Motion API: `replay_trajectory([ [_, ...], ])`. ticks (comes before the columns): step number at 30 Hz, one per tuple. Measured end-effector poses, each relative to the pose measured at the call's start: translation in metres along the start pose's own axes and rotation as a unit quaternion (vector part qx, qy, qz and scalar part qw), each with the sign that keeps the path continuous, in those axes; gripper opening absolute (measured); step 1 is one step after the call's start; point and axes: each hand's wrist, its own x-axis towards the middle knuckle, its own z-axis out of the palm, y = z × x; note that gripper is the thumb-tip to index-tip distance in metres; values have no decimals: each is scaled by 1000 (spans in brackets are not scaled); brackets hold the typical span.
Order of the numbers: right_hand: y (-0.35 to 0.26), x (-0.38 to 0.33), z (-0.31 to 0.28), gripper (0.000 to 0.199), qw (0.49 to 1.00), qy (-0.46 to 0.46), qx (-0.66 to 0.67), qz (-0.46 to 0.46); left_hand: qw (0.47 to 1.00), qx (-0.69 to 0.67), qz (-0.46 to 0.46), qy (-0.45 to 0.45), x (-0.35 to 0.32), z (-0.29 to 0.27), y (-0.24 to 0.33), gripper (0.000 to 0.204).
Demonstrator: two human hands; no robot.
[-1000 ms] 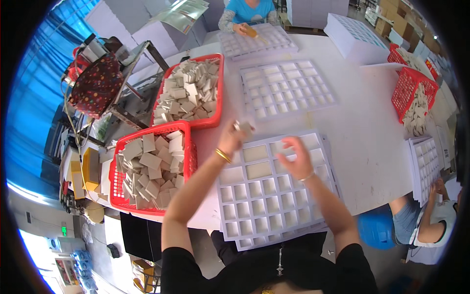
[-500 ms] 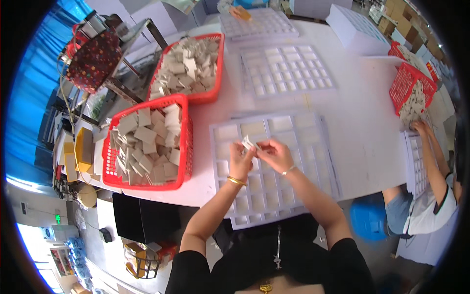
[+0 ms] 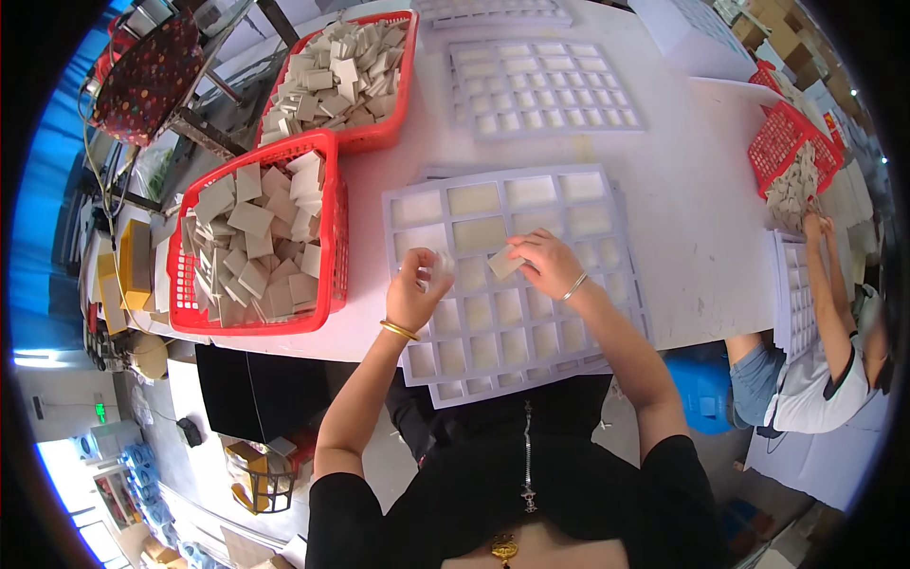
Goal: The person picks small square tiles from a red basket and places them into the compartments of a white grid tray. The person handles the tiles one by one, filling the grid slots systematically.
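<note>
My right hand [image 3: 552, 266] pinches a small flat beige-grey cardboard piece [image 3: 505, 264] over the white compartment tray [image 3: 517, 213]. My left hand [image 3: 413, 292] is over the tray's left side, with its fingers curled round something small, whitish and blurred that I cannot make out. The tray lies on a stack of similar ones at the table's front edge. Some of its compartments have a beige bottom, others a white one.
Two red plastic baskets heaped with cardboard pieces, a near one [image 3: 336, 228] and a far one [image 3: 406, 85], stand at the left. Another compartment tray [image 3: 545, 47] lies farther back. At the right, a co-worker's hands [image 3: 817, 226] are beside another red basket [image 3: 779, 147].
My hands were close together round a small white thing and have now moved apart. The cardboard piece shows plainly in my right hand. The whole view has shifted somewhat.
</note>
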Motion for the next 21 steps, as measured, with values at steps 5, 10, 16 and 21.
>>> replay_trajectory([
  [5,8,7,-7,19,994,-89,-6,-68,999,32,-5,-18,-11,0,-1,40],
  [10,21,23,-9,18,975,-160,-48,-144,1000,24,-2,-4,-7,5,-2,40],
  [16,8,29,-6,31,964,-217,-94,-122,997,76,25,9,-4,12,-1,41],
  [21,1,22,-6,35,979,-191,-27,-64,987,140,82,10,0,19,2,43],
])
